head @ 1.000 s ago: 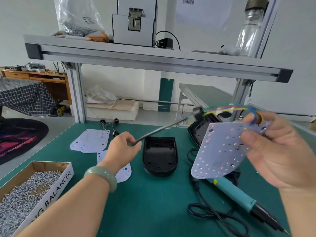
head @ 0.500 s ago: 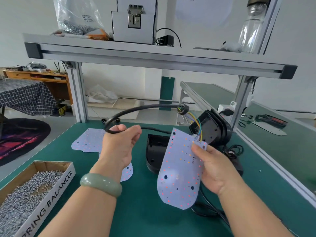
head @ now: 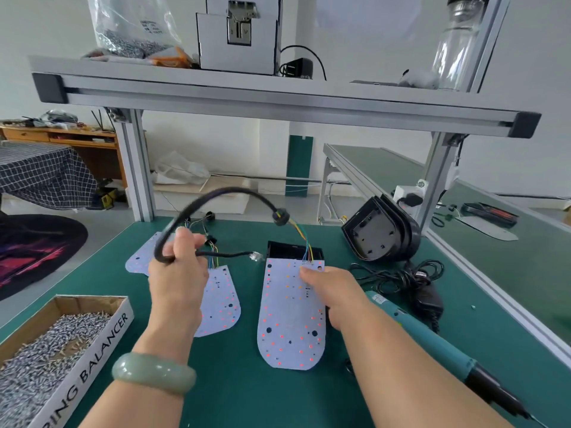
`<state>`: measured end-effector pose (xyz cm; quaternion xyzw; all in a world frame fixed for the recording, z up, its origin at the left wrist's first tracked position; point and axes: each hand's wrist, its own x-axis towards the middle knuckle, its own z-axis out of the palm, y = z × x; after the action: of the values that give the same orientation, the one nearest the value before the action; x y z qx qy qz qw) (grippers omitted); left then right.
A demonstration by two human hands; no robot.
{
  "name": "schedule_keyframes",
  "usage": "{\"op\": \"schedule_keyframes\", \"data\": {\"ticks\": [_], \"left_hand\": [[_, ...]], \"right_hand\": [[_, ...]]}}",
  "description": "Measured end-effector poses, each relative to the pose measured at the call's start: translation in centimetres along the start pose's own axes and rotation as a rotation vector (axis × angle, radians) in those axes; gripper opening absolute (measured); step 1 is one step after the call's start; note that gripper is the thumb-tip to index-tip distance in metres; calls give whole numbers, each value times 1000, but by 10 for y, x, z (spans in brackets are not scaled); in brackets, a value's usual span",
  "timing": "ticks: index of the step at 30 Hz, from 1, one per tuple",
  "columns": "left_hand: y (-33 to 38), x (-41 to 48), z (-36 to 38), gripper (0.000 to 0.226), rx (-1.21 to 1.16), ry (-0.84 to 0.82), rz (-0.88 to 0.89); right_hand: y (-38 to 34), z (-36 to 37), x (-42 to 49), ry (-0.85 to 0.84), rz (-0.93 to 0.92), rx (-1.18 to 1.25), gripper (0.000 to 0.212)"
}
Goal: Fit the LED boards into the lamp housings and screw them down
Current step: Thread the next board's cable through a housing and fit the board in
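A white LED board (head: 289,329) lies over a black lamp housing (head: 292,251), hiding all but the housing's far end. My right hand (head: 329,295) holds the board at its right edge, thumb on top. Coloured wires run from the board's far end up to a black cable (head: 234,193) that arches to the left. My left hand (head: 176,270) grips a loop of that cable above the mat. Another LED board (head: 221,301) lies flat under my left hand, and a third (head: 139,257) lies behind it.
A cardboard box of screws (head: 52,344) sits at the front left. A teal electric screwdriver (head: 432,338) lies at the right with its coiled cord (head: 398,276). A stack of black housings (head: 381,233) leans by the right post. A shelf rail (head: 278,100) crosses overhead.
My right hand has brought the board down from mid-air onto the black housing on the mat. My left hand still grips the cable, whose arch has swung lower.
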<state>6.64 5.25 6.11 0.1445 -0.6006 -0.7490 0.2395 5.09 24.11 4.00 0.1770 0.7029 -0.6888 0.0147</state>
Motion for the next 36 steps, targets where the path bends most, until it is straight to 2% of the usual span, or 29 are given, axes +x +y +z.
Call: {"op": "schedule_keyframes", "data": {"ticks": [4, 9, 11, 13, 21, 29, 36], "left_hand": [[2, 8, -7, 54, -121, -97, -37], [9, 9, -14, 22, -212, -62, 70], [13, 8, -13, 25, -252, -82, 62], [14, 5, -8, 28, -268, -113, 13], [13, -1, -6, 27, -149, -201, -100], [19, -1, -11, 29, -186, -184, -105], [17, -5, -11, 23, -96, -229, -38]], "right_hand": [[3, -1, 1, 22, 26, 56, 25], [11, -16, -2, -4, 38, 198, 16], [18, -20, -1, -17, 1, 242, 6], [21, -23, -1, -27, -21, 284, 5], [25, -29, -7, -52, -75, 389, 13], [25, -29, -12, -54, -78, 438, 11], [23, -30, -14, -68, -137, 393, 15]]}}
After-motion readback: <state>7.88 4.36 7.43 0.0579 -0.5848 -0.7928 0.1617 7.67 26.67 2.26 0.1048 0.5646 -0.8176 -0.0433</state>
